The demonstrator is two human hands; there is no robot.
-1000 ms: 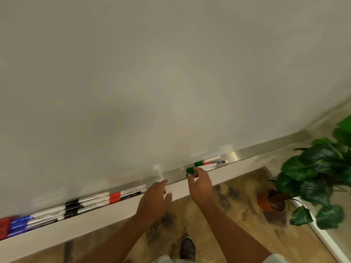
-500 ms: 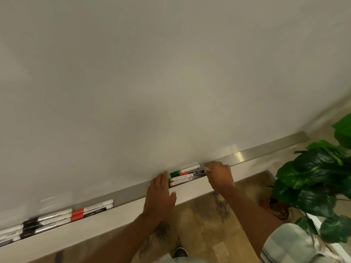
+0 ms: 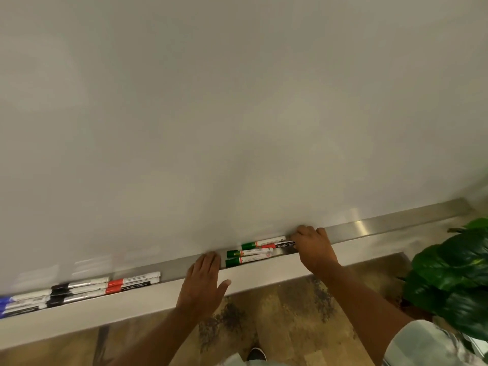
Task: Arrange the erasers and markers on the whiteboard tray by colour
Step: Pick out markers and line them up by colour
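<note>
A metal whiteboard tray [image 3: 383, 228] runs along the bottom of the whiteboard. Three green-capped markers [image 3: 250, 256] lie together in it at the middle, with a red-and-black marker [image 3: 280, 245] among them. My left hand [image 3: 204, 281] lies flat on the tray's edge just left of the green caps, fingers spread. My right hand [image 3: 313, 247] rests curled over the tray at the right ends of those markers, touching them. Farther left lie two red-capped markers [image 3: 132, 282], then black-capped markers [image 3: 76, 291], then blue-capped markers [image 3: 5, 303] at the frame's edge.
A large white whiteboard [image 3: 237, 114] fills the upper view. A leafy green potted plant [image 3: 451, 281] stands on the floor at the right. My shoe [image 3: 254, 353] shows on the patterned floor below.
My right hand moved from the markers' left end to their right end. My left hand came up onto the tray at their left. The green group now lies tighter between both hands.
</note>
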